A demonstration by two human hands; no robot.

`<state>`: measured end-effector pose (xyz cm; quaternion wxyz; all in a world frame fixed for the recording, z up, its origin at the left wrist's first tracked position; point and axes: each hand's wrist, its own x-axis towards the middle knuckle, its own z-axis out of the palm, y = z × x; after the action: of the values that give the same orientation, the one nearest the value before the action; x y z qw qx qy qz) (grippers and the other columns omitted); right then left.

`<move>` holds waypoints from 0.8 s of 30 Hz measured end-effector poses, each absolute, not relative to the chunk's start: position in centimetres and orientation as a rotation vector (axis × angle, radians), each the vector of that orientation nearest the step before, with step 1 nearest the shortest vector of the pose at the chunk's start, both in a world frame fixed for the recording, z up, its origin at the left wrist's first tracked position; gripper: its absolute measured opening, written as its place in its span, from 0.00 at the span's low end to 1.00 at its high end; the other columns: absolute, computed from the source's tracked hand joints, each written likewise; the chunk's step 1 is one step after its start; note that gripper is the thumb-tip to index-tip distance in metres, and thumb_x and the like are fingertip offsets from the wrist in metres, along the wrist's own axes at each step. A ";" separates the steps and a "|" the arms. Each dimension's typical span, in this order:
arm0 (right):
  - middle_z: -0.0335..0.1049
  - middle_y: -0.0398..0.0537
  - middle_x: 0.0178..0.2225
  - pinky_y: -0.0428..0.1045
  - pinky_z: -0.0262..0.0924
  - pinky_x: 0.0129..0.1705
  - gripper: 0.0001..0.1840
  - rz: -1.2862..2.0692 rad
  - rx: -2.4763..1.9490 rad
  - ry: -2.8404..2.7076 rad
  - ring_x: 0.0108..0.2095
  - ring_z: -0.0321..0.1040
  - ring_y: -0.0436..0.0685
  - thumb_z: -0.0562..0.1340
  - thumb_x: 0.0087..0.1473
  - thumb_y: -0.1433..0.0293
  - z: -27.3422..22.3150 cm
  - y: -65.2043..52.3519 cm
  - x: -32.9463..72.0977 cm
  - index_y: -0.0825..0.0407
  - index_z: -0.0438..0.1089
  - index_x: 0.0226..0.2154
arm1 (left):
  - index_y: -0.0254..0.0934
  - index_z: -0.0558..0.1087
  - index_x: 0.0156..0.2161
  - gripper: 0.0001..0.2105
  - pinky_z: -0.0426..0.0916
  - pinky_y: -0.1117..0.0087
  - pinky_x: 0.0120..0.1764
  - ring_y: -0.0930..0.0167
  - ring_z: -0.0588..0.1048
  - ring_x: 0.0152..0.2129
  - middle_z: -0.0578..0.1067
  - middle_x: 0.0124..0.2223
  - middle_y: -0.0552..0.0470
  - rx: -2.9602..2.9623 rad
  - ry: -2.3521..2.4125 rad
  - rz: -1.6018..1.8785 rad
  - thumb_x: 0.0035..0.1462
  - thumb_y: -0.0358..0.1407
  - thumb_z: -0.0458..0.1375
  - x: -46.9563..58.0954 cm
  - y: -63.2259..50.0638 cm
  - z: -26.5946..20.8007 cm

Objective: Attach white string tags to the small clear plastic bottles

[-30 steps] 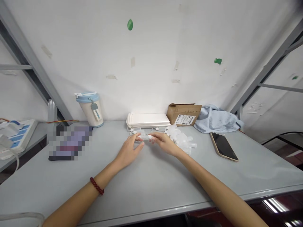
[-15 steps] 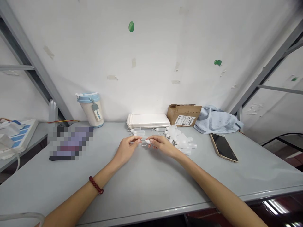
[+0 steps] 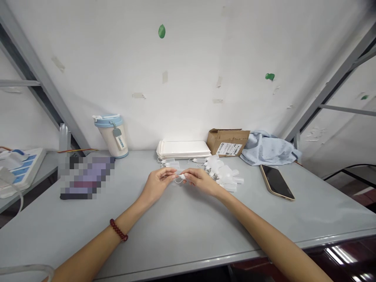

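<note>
Near the middle of the grey table, both hands meet at a small white cone-shaped nozzle cap with a thin white cord looping below it. My right hand pinches the cap between thumb and fingertips. My left hand is closed at the fingertips on the thin end of the same piece, where finer detail is too small to make out. Just behind my right hand lies a pile of translucent white plastic bottles with white caps. A few similar clear pieces lie beyond my left fingers.
White flat packets and an open cardboard box stand against the wall. Right of them are a light blue cloth and a phone. A lidded cup, a blurred purple item and a power strip are leftward.
The view has shifted very slightly. Both hands keep their pinch on the small white piece, with only a tiny movement of the fingers.
</note>
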<state>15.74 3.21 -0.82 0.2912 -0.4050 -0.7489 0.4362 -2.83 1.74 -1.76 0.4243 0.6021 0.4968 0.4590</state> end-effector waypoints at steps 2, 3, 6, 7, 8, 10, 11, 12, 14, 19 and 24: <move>0.70 0.46 0.29 0.46 0.56 0.31 0.15 1.157 -1.078 -2.000 0.27 0.60 0.50 0.51 0.58 0.66 -0.9 3.2 15.8 0.54 0.70 0.39 | 0.34 0.73 0.39 0.17 0.68 0.65 0.40 0.64 0.75 0.36 0.78 0.35 0.47 1.508 1.249 1.149 0.46 0.43 0.60 -2.9 1.8 -1.7; 0.70 0.46 0.29 0.46 0.56 0.31 0.15 1.154 -1.077 -2.002 0.27 0.60 0.50 0.51 0.58 0.66 -0.9 3.2 15.8 0.54 0.70 0.39 | 0.34 0.73 0.39 0.17 0.68 0.64 0.40 0.64 0.75 0.36 0.78 0.35 0.47 1.510 1.252 1.150 0.45 0.43 0.60 -2.9 1.8 -1.7; 0.70 0.46 0.28 0.45 0.55 0.30 0.15 1.152 -1.066 -2.009 0.27 0.60 0.50 0.51 0.58 0.66 -1.1 3.2 15.7 0.54 0.70 0.38 | 0.34 0.73 0.38 0.17 0.68 0.64 0.40 0.64 0.76 0.35 0.78 0.34 0.47 1.513 1.251 1.147 0.45 0.43 0.60 -2.9 1.8 -1.8; 0.70 0.46 0.28 0.45 0.55 0.30 0.15 1.153 -1.061 -2.013 0.27 0.60 0.50 0.51 0.58 0.66 -1.1 3.2 15.7 0.54 0.70 0.38 | 0.34 0.73 0.38 0.17 0.68 0.64 0.40 0.64 0.76 0.35 0.78 0.34 0.47 1.513 1.244 1.144 0.45 0.43 0.60 -2.9 1.8 -1.8; 0.70 0.46 0.28 0.45 0.55 0.30 0.15 1.152 -1.056 -2.017 0.26 0.60 0.50 0.51 0.58 0.66 -1.1 3.2 15.7 0.54 0.70 0.38 | 0.34 0.73 0.38 0.17 0.68 0.64 0.40 0.64 0.76 0.35 0.78 0.34 0.47 1.512 1.236 1.141 0.45 0.43 0.60 -2.9 1.8 -1.9; 0.70 0.46 0.28 0.45 0.54 0.29 0.15 1.147 -1.050 -2.026 0.26 0.59 0.49 0.50 0.58 0.66 -1.2 3.1 15.6 0.54 0.70 0.38 | 0.34 0.72 0.39 0.17 0.68 0.64 0.40 0.64 0.76 0.35 0.78 0.34 0.47 1.508 1.221 1.133 0.45 0.43 0.60 -2.9 1.9 -2.0; 0.70 0.46 0.28 0.45 0.54 0.29 0.15 1.142 -1.050 -2.031 0.26 0.59 0.49 0.50 0.58 0.67 -1.2 3.1 15.6 0.54 0.70 0.38 | 0.34 0.72 0.39 0.17 0.68 0.64 0.40 0.64 0.76 0.35 0.78 0.35 0.47 1.509 1.216 1.131 0.45 0.42 0.60 -2.9 1.9 -2.0; 0.70 0.46 0.28 0.45 0.54 0.29 0.15 1.135 -1.052 -2.035 0.26 0.59 0.49 0.50 0.58 0.67 -1.2 3.2 15.6 0.54 0.70 0.39 | 0.34 0.72 0.39 0.16 0.68 0.64 0.40 0.64 0.76 0.35 0.78 0.35 0.47 1.510 1.212 1.129 0.46 0.42 0.60 -2.9 1.9 -2.1; 0.70 0.46 0.29 0.45 0.54 0.29 0.15 1.119 -1.054 -2.040 0.26 0.58 0.49 0.50 0.58 0.67 -1.2 3.2 15.6 0.54 0.70 0.39 | 0.34 0.72 0.39 0.16 0.68 0.64 0.40 0.64 0.76 0.36 0.78 0.35 0.47 1.513 1.210 1.132 0.46 0.42 0.60 -2.9 1.9 -2.1; 0.70 0.46 0.29 0.46 0.55 0.31 0.15 1.097 -1.063 -2.039 0.27 0.59 0.50 0.50 0.58 0.66 -1.2 3.3 15.9 0.54 0.69 0.39 | 0.35 0.72 0.39 0.16 0.68 0.65 0.40 0.64 0.76 0.36 0.78 0.36 0.48 1.496 1.207 1.138 0.46 0.42 0.61 -2.9 1.8 -2.1; 0.69 0.46 0.29 0.45 0.53 0.29 0.15 1.119 -1.041 -2.028 0.26 0.58 0.49 0.50 0.58 0.66 -1.2 3.4 15.9 0.54 0.69 0.39 | 0.34 0.72 0.39 0.16 0.67 0.66 0.40 0.64 0.75 0.36 0.78 0.36 0.47 1.467 1.199 1.153 0.46 0.42 0.61 -2.9 1.8 -2.0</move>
<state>15.93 3.44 -1.23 0.2966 -0.3915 -0.7627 0.4207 -2.95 1.76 -2.05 0.4458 0.5920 0.4839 0.4655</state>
